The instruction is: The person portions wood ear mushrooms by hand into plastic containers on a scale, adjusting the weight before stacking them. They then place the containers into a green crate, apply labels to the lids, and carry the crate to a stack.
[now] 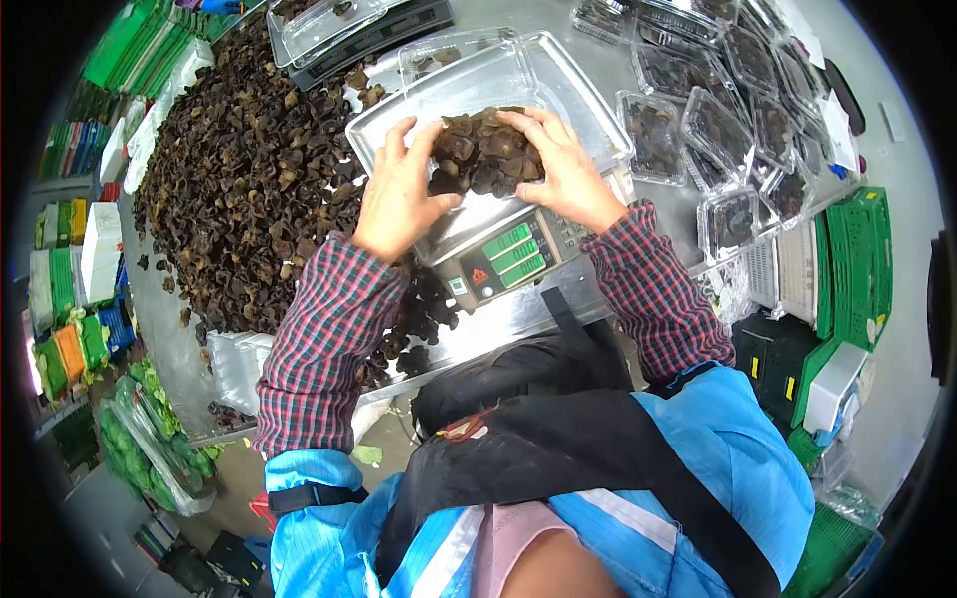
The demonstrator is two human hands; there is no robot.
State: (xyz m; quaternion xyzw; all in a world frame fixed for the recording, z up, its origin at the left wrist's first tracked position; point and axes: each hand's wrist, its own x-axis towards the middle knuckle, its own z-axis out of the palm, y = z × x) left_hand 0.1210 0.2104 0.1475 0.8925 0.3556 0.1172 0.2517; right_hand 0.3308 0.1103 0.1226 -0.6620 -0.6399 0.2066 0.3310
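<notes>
A heap of dark brown wood-ear-like pieces (488, 151) lies between my two hands, above the metal tray (588, 95) of a weighing scale (513, 261) with lit green displays. My left hand (399, 194) is at the heap's left side, fingers spread and curved, thumb at its lower edge. On the right side, my right hand (566, 171) cups the heap with fingers over its top and thumb below. An empty-looking clear plastic box (464, 50) stands partly on the tray behind the heap. Whatever lies directly under the heap is hidden.
A big pile of the same brown pieces (249, 189) covers the table's left part. Filled clear boxes (718, 135) are stacked at the right. Clear lids or boxes (324, 30) sit at the back. Green crates (857, 264) stand beyond the right edge.
</notes>
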